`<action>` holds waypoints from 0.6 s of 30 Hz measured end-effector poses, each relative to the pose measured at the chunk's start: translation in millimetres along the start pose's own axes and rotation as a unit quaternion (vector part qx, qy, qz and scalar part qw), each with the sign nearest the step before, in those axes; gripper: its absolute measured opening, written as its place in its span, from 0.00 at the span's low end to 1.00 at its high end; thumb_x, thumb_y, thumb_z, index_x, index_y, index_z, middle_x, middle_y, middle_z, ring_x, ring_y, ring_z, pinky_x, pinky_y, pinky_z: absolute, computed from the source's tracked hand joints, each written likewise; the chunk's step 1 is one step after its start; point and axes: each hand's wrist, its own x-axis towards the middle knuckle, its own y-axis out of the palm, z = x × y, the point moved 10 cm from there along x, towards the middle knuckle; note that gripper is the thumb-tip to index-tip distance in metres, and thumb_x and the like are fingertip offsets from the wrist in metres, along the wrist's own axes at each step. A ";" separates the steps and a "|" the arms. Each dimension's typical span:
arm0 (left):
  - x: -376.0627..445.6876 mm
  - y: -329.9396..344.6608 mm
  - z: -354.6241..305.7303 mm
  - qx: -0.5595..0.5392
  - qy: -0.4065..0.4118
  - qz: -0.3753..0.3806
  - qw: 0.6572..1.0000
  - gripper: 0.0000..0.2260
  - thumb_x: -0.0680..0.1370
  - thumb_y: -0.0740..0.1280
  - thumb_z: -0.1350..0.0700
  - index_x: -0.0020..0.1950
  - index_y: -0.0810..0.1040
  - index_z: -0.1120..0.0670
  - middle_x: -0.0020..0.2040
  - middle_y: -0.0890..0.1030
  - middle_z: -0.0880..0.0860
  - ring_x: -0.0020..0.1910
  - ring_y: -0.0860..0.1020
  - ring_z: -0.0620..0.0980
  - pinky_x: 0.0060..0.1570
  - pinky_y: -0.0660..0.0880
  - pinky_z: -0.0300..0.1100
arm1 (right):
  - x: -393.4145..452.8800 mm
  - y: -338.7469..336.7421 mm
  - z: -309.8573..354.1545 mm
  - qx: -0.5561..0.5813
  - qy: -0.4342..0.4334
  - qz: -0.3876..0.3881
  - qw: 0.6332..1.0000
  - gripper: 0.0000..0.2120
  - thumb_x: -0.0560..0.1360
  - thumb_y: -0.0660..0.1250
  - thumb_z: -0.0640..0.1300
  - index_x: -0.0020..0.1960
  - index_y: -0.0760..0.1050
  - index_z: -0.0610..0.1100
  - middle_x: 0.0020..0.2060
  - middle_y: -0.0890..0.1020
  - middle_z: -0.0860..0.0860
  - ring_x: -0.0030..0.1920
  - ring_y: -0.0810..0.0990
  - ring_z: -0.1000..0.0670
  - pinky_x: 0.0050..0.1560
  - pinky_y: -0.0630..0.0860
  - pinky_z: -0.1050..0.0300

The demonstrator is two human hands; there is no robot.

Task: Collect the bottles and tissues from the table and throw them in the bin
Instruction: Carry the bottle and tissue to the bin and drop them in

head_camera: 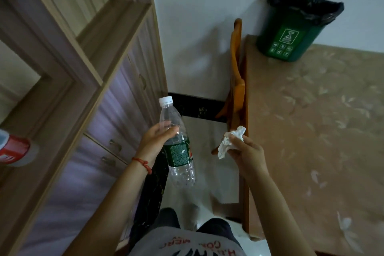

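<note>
With both loads ready to drop, the left hand (158,137) grips a clear plastic bottle with a green label (177,145) and the right hand (247,151) pinches a crumpled white tissue (229,141), the green black-lined bin (291,27) waiting on the floral-topped table (311,131) at one o'clock.

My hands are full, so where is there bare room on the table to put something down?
The table top shows bare from its near edge up to the green bin, which stands in the far corner by the wall. The left edge is tighter: a wooden chair is pushed against it, beside the right hand holding the tissue.
</note>
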 end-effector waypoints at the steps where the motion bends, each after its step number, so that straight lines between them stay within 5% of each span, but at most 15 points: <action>1: 10.6 1.9 -4.9 0.000 -0.002 0.000 1.000 0.32 0.59 0.75 0.43 0.58 0.77 0.57 0.55 0.80 0.57 0.54 0.79 0.53 0.59 0.73 0.48 | 11.2 2.6 5.8 -0.003 -0.002 -0.002 1.000 0.04 0.73 0.68 0.36 0.40 0.81 0.39 0.38 0.81 0.43 0.43 0.80 0.45 0.51 0.75 0.49; 18: 249.9 22.2 -114.8 -0.010 0.016 0.076 0.997 0.30 0.59 0.76 0.54 0.58 0.75 0.64 0.47 0.80 0.55 0.43 0.78 0.48 0.48 0.75 0.39 | 194.1 104.7 90.3 -0.031 -0.020 -0.044 0.998 0.05 0.72 0.70 0.40 0.39 0.82 0.42 0.37 0.83 0.44 0.43 0.81 0.43 0.49 0.76 0.47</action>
